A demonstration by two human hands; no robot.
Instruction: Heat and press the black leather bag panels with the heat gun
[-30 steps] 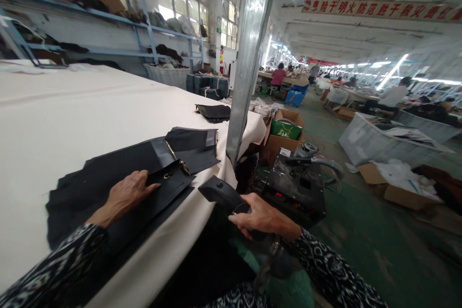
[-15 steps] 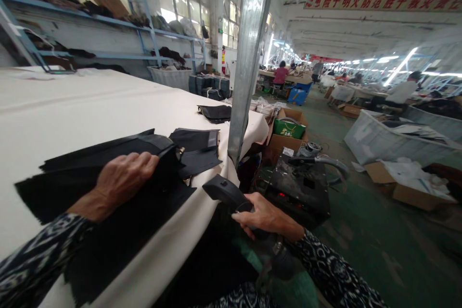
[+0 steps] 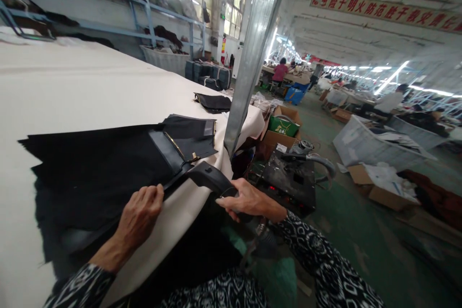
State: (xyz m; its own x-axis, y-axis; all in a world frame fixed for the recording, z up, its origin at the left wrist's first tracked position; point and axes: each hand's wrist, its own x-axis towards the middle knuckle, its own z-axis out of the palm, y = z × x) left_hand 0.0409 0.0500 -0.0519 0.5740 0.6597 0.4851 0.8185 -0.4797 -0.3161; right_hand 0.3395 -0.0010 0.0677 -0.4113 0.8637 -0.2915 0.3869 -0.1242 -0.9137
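Note:
A black garment piece (image 3: 97, 173) with a grey waistband strip and brass hooks lies spread on the cream-covered table (image 3: 72, 86). My left hand (image 3: 140, 216) pinches its near edge, fingers closed on the cloth. My right hand (image 3: 247, 199) grips the handle of a black steam iron (image 3: 209, 179), whose nose sits at the table's edge beside the waistband.
A steel post (image 3: 252, 53) rises at the table's corner. More black fabric pieces (image 3: 212, 102) lie farther along. A black machine box (image 3: 288, 180), cardboard boxes (image 3: 283, 127) and bins stand on the green floor to the right. People work at distant tables.
The garment was lifted, flipped and laid flat again. My left hand shifted from its middle to its near edge. My right hand brought the iron up and left toward the waistband.

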